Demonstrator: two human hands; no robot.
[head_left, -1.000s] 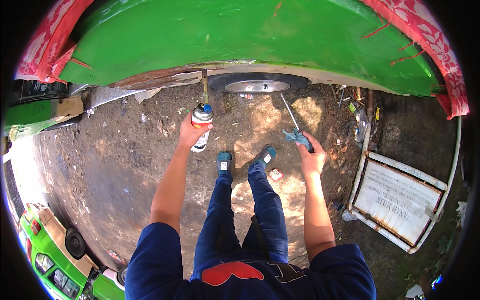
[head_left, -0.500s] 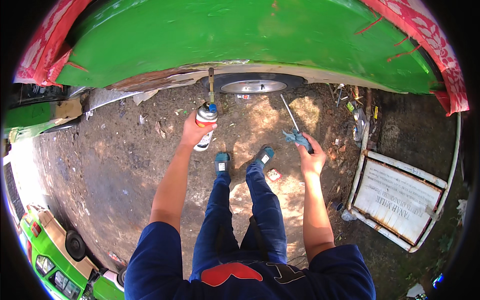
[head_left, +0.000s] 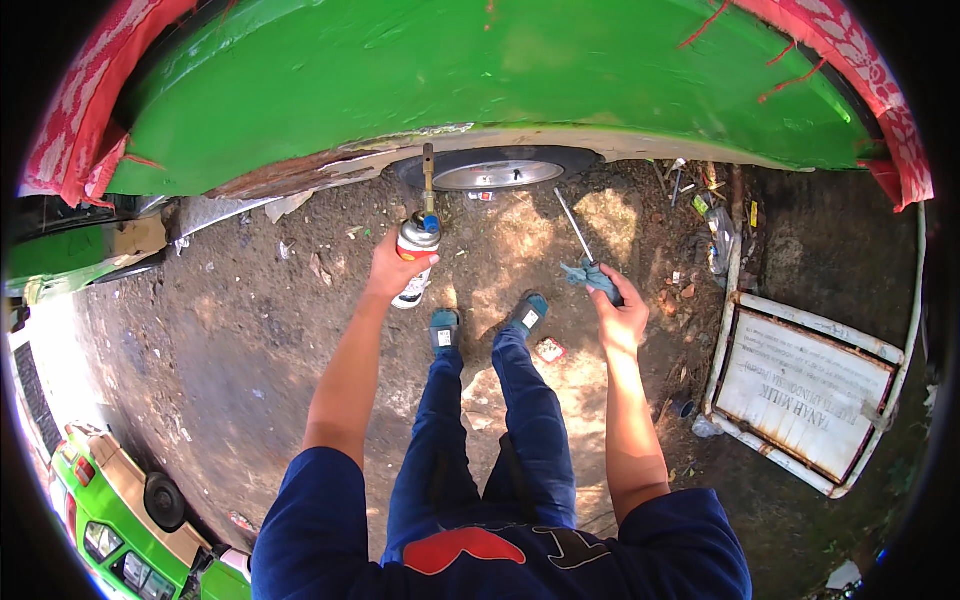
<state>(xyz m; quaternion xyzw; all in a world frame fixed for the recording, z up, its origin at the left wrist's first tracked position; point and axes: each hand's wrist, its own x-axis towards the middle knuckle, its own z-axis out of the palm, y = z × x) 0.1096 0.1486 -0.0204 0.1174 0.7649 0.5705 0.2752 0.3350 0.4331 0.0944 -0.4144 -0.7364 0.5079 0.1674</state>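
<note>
My left hand (head_left: 392, 268) is closed around a gas torch (head_left: 419, 238), a white and red canister with a blue fitting and a brass-coloured nozzle (head_left: 429, 170). The nozzle points away from me, toward the green vehicle; no flame shows at its tip. On the other side, my right hand (head_left: 622, 312) grips a thin metal rod (head_left: 574, 224) by its near end. A crumpled blue cloth (head_left: 592, 277) is bunched around that end, partly covered by my fingers. The rod slants away and to the left, its tip near the wheel.
A green vehicle panel (head_left: 480, 70) spans the far side, with a worn lower edge and a wheel (head_left: 498, 174). A white-framed sign (head_left: 805, 385) lies at the right. Litter (head_left: 718, 235) is scattered near its frame. Another green vehicle (head_left: 120, 540) stands at the lower left.
The view has shifted slightly, with the far vehicle tilting a little in the picture. Both hands keep their holds on the torch and the cloth-wrapped rod.
</note>
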